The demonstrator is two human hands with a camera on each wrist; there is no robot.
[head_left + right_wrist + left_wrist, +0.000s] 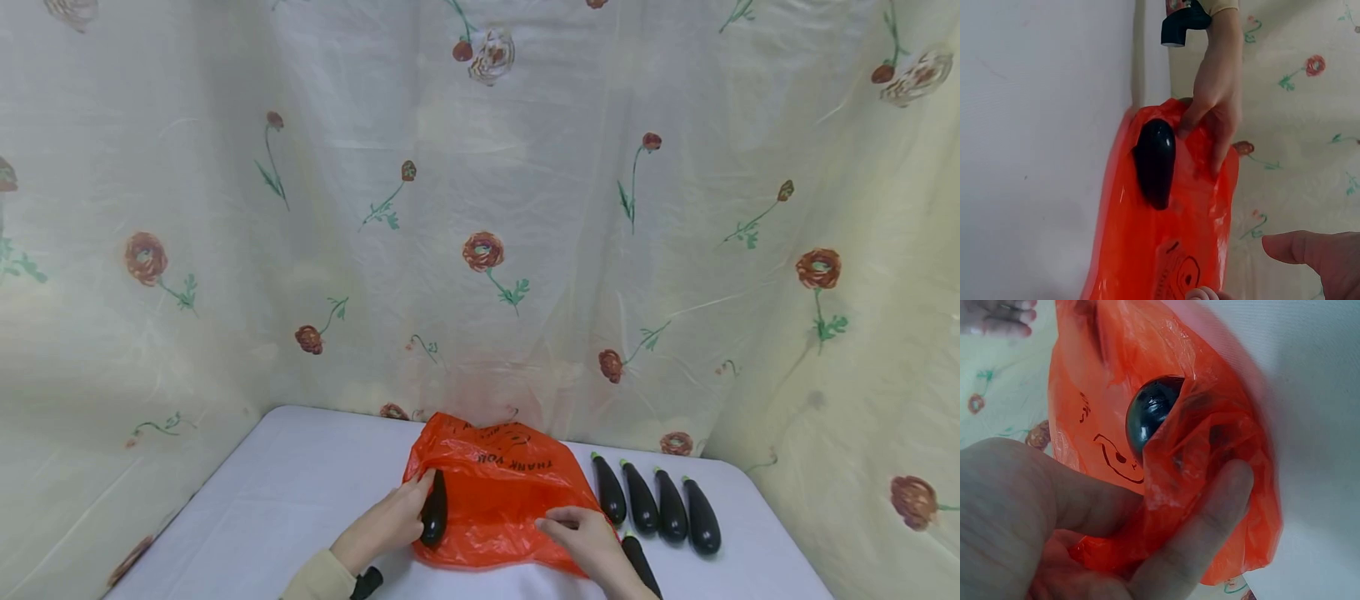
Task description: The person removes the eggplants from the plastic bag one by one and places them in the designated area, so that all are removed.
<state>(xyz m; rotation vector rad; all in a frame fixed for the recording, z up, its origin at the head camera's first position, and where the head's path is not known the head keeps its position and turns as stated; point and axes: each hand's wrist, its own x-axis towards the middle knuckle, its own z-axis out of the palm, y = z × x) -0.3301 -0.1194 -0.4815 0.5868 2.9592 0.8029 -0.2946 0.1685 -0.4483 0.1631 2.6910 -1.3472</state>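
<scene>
An orange-red plastic bag [510,521] with black "THANK YOU" print lies on the table, its mouth facing me. At its left side my left hand [393,517] holds the plastic between thumb and fingers, as the left wrist view shows. Beside those fingers a dark eggplant [433,512] lies in the mouth of the bag; its rounded end [1154,412] shows past a fold of the film. My right hand [588,542] is over the right part of the bag, its thumb [1291,247] apart from the fingers and nothing between them.
Several eggplants [641,500] lie in a row right of the bag, green stem ends pointing away. Another eggplant [639,567] is nearer, partly behind my right hand. The white table [315,467] meets a flowered curtain [555,333] at the back and sides.
</scene>
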